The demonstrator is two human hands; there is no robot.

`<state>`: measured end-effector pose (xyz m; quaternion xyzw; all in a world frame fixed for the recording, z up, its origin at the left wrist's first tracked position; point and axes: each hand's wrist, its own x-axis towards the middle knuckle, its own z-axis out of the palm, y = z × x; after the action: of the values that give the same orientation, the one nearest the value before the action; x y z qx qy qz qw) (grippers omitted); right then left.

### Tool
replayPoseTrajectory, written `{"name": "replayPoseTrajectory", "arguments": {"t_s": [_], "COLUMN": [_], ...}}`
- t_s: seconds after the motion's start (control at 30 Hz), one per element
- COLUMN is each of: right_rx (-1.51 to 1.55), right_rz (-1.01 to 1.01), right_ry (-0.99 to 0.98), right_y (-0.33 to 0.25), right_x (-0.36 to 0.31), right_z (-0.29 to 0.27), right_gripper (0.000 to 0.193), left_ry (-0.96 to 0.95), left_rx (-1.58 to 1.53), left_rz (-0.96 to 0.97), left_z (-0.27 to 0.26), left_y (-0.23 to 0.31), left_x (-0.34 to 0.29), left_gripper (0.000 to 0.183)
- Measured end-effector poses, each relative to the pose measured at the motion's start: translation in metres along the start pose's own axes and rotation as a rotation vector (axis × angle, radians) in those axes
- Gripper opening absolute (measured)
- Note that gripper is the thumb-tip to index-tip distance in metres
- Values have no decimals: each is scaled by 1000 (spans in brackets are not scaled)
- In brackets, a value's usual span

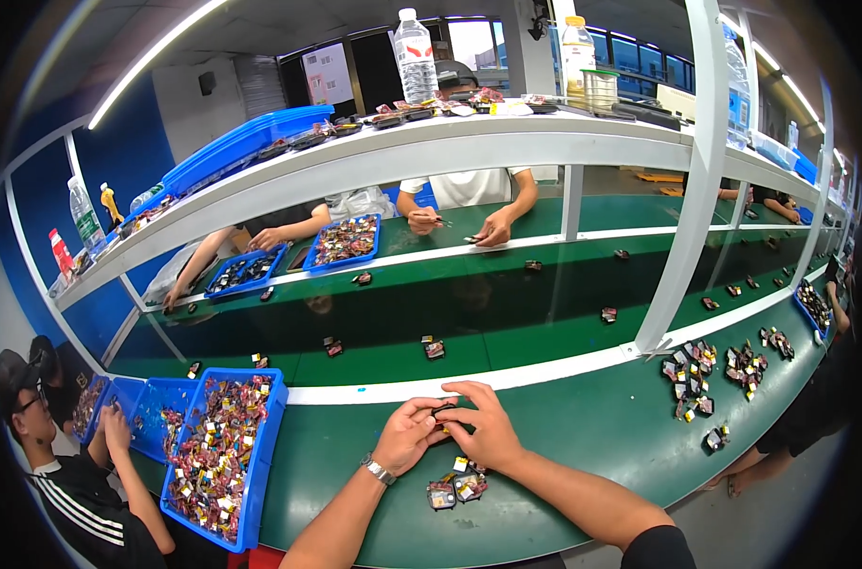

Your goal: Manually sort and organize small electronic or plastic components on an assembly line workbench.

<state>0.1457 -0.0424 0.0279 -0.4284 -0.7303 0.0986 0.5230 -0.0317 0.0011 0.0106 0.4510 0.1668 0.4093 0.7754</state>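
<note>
Both my hands meet over the green bench at the centre, close to the white rail. Between their fingertips is a small black part (444, 410), mostly covered by the fingers, so its exact kind does not show. My left hand (409, 438), with a metal watch at the wrist, pinches it from the left. From the right, my right hand (481, 429) holds it too, thumb and fingers closed on it. Just below the hands lies a small cluster of black-cased parts (457, 486) with reddish and yellow bits, resting on the bench.
A blue tray (277, 417) heaped with small parts stands left, beside a seated co-worker (80, 474). More loose parts (689, 379) lie in piles to the right. Beyond the white rail (545, 368), a green belt (488, 313) carries scattered pieces. A white shelf post (682, 218) rises at right.
</note>
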Motion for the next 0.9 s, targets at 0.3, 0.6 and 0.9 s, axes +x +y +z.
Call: {"name": "replayPoseTrajectory", "arguments": {"t_s": [0.3, 0.6, 0.9], "right_rx": [67, -148, -129], "right_rz": [45, -213, -188], "right_ry": [-48, 109, 94], "right_y": [-3, -18, -16], "right_x": [4, 7, 6], "right_z": [4, -3, -5], "right_gripper": [20, 20, 18], "left_ry": [84, -8, -10], "left_rx": [89, -20, -22], "left_rz": [80, 128, 78], "left_z": [0, -5, -7], "left_y": [-6, -6, -6], "left_x": [-2, -2, -2], "left_gripper": [20, 20, 20]}}
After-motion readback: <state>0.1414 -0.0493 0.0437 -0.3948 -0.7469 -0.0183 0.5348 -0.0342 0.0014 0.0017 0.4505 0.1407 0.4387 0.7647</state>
